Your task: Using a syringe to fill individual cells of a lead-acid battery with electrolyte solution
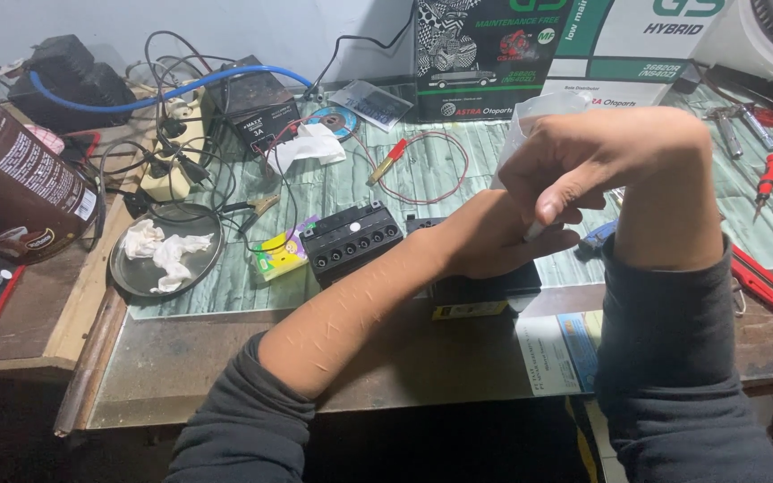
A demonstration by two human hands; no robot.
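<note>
Black battery (485, 291) under left hand (485, 241) | right hand (574, 170) pinches clear bag (539, 112) | pliers (758, 277) beside

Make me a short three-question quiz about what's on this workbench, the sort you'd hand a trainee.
1. True or false: the round metal dish at the bench's left holds crumpled white tissue.
2. What does the right hand hold? A) a red screwdriver B) a clear plastic bag C) a blue hose
3. Fill in: the left hand rests on top of a ____ box-shaped battery.

Key
1. True.
2. B: the clear plastic bag sticks up above the right hand; the red screwdriver lies untouched at far right.
3. Black.
</note>
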